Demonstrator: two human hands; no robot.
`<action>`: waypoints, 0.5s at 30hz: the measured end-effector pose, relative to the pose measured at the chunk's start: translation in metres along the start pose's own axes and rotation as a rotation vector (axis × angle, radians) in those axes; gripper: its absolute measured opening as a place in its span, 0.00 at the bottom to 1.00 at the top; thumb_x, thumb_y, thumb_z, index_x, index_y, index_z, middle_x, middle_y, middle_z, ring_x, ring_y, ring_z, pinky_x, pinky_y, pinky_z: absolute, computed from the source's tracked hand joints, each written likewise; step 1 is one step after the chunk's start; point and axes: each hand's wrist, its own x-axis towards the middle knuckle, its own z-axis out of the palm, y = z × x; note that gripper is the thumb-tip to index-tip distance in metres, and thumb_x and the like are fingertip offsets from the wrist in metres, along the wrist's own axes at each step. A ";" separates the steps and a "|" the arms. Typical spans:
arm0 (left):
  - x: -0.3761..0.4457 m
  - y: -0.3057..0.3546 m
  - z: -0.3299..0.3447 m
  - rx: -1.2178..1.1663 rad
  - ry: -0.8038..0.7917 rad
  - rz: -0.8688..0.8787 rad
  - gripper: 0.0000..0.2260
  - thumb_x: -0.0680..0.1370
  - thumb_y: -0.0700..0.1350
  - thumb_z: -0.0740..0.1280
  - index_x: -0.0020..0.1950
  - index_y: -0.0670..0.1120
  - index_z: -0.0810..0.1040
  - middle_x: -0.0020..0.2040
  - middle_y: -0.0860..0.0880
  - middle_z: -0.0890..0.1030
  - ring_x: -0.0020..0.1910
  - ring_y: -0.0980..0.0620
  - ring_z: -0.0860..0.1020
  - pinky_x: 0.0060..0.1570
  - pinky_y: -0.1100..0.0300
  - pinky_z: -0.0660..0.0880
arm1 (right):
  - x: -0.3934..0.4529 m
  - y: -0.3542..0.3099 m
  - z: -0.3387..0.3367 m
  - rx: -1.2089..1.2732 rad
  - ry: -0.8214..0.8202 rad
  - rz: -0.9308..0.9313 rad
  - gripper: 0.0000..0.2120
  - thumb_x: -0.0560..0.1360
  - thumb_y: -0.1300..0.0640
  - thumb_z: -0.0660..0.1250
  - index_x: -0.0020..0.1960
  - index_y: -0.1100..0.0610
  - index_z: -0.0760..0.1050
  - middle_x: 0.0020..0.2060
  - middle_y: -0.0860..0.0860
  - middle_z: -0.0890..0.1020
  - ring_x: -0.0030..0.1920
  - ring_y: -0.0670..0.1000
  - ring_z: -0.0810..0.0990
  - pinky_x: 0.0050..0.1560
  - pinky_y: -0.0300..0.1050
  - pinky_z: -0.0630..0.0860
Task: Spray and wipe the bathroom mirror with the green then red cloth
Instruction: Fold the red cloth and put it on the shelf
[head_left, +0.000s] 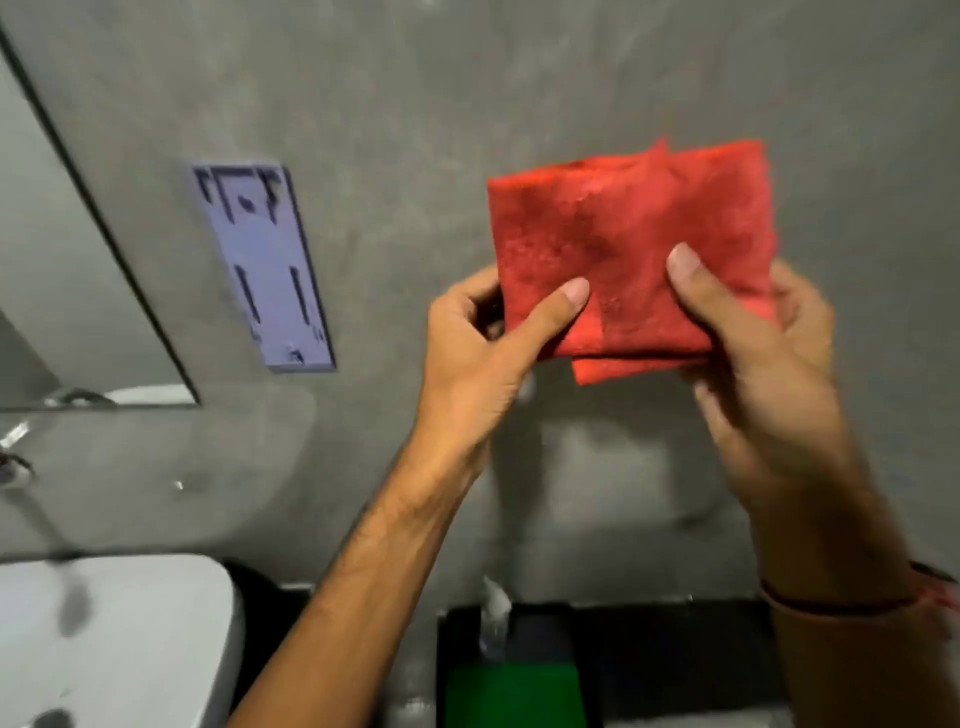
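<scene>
A folded red cloth (628, 244) is held up in front of the grey wall by both hands. My left hand (483, 353) pinches its lower left edge, thumb on the front. My right hand (753, 374) grips its lower right part, thumb pressed on the front. The mirror (57, 270) hangs at the far left, seen at a slant. Low down, the green cloth (511, 693) lies flat on a dark surface, with a clear spray bottle (493, 618) standing just behind it.
A white sink (109, 639) sits at the lower left, with a tap (15, 457) above it on the wall. A pale purple plastic plate (260, 265) is fixed to the wall right of the mirror. A dark counter (675, 654) runs along the bottom.
</scene>
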 end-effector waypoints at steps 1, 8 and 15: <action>-0.011 -0.026 -0.001 0.043 0.014 -0.061 0.07 0.74 0.39 0.76 0.51 0.42 0.86 0.47 0.49 0.88 0.46 0.56 0.84 0.50 0.61 0.82 | -0.009 0.020 -0.020 -0.061 0.034 0.057 0.09 0.75 0.63 0.75 0.54 0.57 0.82 0.46 0.49 0.89 0.47 0.47 0.87 0.54 0.47 0.86; -0.130 -0.206 -0.004 0.400 0.178 -0.576 0.22 0.69 0.35 0.79 0.54 0.48 0.71 0.43 0.45 0.81 0.41 0.45 0.81 0.47 0.44 0.81 | -0.097 0.186 -0.168 -0.332 0.246 0.695 0.19 0.71 0.60 0.78 0.59 0.54 0.77 0.54 0.57 0.87 0.45 0.51 0.87 0.50 0.51 0.84; -0.224 -0.312 -0.020 0.718 -0.046 -0.835 0.17 0.68 0.29 0.71 0.53 0.42 0.74 0.50 0.44 0.81 0.46 0.46 0.80 0.48 0.65 0.74 | -0.163 0.308 -0.239 -0.532 0.217 1.099 0.17 0.76 0.76 0.68 0.63 0.67 0.77 0.54 0.61 0.81 0.53 0.58 0.78 0.47 0.47 0.76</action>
